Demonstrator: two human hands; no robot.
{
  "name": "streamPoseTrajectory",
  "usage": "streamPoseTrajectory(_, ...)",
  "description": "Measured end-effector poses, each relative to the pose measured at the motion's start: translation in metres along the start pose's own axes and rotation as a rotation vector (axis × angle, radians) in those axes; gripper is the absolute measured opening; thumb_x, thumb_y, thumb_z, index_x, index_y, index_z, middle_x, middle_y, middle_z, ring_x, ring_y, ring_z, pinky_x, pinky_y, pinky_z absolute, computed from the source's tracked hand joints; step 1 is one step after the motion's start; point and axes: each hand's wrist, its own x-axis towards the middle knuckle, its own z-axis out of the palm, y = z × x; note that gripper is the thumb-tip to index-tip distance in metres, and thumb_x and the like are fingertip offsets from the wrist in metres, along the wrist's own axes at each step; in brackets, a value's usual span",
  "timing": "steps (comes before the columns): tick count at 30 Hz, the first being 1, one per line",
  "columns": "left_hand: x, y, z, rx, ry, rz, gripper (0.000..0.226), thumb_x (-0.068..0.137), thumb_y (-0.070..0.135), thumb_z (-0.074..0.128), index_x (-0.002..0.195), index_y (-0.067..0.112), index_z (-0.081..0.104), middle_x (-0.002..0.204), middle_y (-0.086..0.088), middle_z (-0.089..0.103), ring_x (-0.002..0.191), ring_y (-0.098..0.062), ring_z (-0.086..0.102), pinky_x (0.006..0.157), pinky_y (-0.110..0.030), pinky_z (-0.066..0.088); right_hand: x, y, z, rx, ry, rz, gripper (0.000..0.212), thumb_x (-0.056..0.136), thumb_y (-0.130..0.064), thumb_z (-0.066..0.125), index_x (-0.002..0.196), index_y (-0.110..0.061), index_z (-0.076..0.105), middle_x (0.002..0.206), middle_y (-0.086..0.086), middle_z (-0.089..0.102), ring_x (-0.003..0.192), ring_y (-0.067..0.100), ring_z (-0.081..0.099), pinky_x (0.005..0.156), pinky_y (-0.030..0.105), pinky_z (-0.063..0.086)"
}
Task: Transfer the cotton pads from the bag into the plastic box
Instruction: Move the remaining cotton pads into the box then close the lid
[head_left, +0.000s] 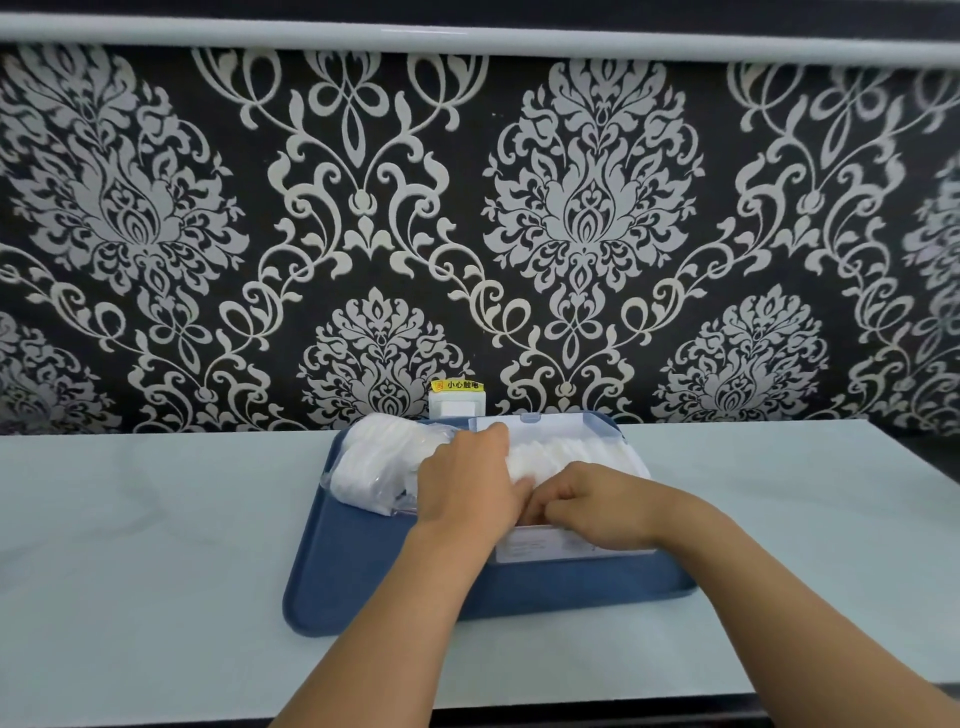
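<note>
My left hand (465, 480) lies flat, palm down, over the near end of the pads (571, 454) in the box (550, 548); its fingers are fairly straight and reach toward the box's far wall, pressing on the white row rather than curling round anything I can see. My right hand (587, 501) sits just beside it, knuckles up, fingers curled down into the box at its near edge. The fingertips are hidden among the pads, so I cannot tell whether they pinch any or simply push. The two hands touch, or very nearly, over the middle of the box.

The pads I can see in the box stand on edge in a packed white row that runs from my hands toward the right wall. The box is clear plastic with a pale label on its near side, and its lid (524, 423) stands up behind it. Left of the box, touching my left hand's outer side, lies the bag (376, 467), clear and crumpled, with more white pads stacked inside.

Box and bag both rest on a blue tray (363, 566), bag at the far left corner, box on the right half. The tray sits on a pale table (156, 545). Behind it a white socket (457, 405) with a yellow sticker is on the black and white patterned wall (571, 234).
</note>
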Motion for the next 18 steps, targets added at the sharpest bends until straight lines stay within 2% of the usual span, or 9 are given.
streamPoseTrajectory(4, 0.002, 0.0, 0.003, 0.021, 0.062, -0.052, 0.027, 0.093, 0.037, 0.059, 0.116, 0.022, 0.056, 0.108, -0.005, 0.066, 0.097, -0.028, 0.061, 0.072, -0.035, 0.046, 0.0, -0.001, 0.003, 0.0, 0.009, 0.034, 0.041, 0.088, -0.034, 0.041, 0.104, -0.032, 0.078, 0.115, -0.012, 0.072, 0.11, 0.011, 0.061, 0.103, 0.034, 0.046)
streamPoseTrajectory(6, 0.004, 0.002, 0.006, 0.051, 0.102, -0.089, 0.024, 0.095, 0.031, 0.056, 0.117, 0.021, 0.053, 0.107, -0.005, 0.067, 0.096, -0.027, 0.063, 0.068, -0.034, 0.041, -0.001, -0.003, 0.004, -0.011, 0.012, 0.032, 0.043, 0.088, -0.036, 0.039, 0.105, -0.029, 0.078, 0.119, -0.009, 0.071, 0.113, 0.014, 0.061, 0.106, 0.039, 0.045)
streamPoseTrajectory(9, 0.005, 0.001, 0.012, 0.109, 0.129, -0.107, 0.017, 0.097, 0.034, 0.056, 0.108, 0.021, 0.055, 0.1, -0.003, 0.068, 0.09, -0.025, 0.063, 0.065, -0.033, 0.042, -0.002, -0.007, 0.008, -0.012, 0.031, -0.001, 0.041, 0.09, -0.03, 0.04, 0.105, -0.025, 0.078, 0.12, -0.004, 0.072, 0.111, 0.019, 0.061, 0.104, 0.041, 0.046)
streamPoseTrajectory(11, 0.007, 0.004, 0.014, 0.129, 0.103, -0.063, 0.023, 0.097, 0.046, 0.054, 0.096, 0.024, 0.058, 0.094, 0.0, 0.067, 0.085, -0.023, 0.062, 0.066, -0.033, 0.047, -0.004, -0.005, 0.005, 0.004, 0.078, -0.038, 0.036, 0.091, -0.018, 0.044, 0.106, -0.021, 0.077, 0.117, 0.002, 0.073, 0.107, 0.021, 0.063, 0.1, 0.038, 0.049)
streamPoseTrajectory(14, 0.004, 0.006, 0.006, 0.069, 0.051, 0.002, 0.034, 0.094, 0.057, 0.052, 0.079, 0.027, 0.061, 0.084, 0.005, 0.065, 0.078, -0.02, 0.061, 0.063, -0.031, 0.045, -0.002, 0.001, 0.001, 0.039, 0.138, -0.065, 0.031, 0.088, -0.006, 0.05, 0.101, -0.013, 0.077, 0.107, 0.007, 0.075, 0.094, 0.022, 0.064, 0.086, 0.031, 0.051)
streamPoseTrajectory(17, -0.001, 0.005, -0.011, 0.067, 0.073, 0.036, 0.025, 0.088, 0.055, 0.058, 0.088, 0.032, 0.067, 0.089, 0.009, 0.067, 0.083, -0.018, 0.063, 0.066, -0.03, 0.047, 0.001, 0.001, 0.003, 0.047, 0.15, -0.065, 0.026, 0.088, -0.012, 0.053, 0.099, -0.017, 0.076, 0.104, 0.004, 0.076, 0.098, 0.022, 0.067, 0.091, 0.037, 0.054)
streamPoseTrajectory(18, -0.002, 0.005, -0.013, 0.045, 0.062, 0.042, 0.02, 0.086, 0.051, 0.06, 0.088, 0.033, 0.068, 0.089, 0.009, 0.068, 0.082, -0.017, 0.063, 0.066, -0.029, 0.049, 0.002, 0.002, 0.003, 0.04, 0.144, -0.062, 0.023, 0.089, -0.014, 0.054, 0.094, -0.018, 0.076, 0.099, 0.002, 0.075, 0.094, 0.021, 0.066, 0.088, 0.036, 0.054)
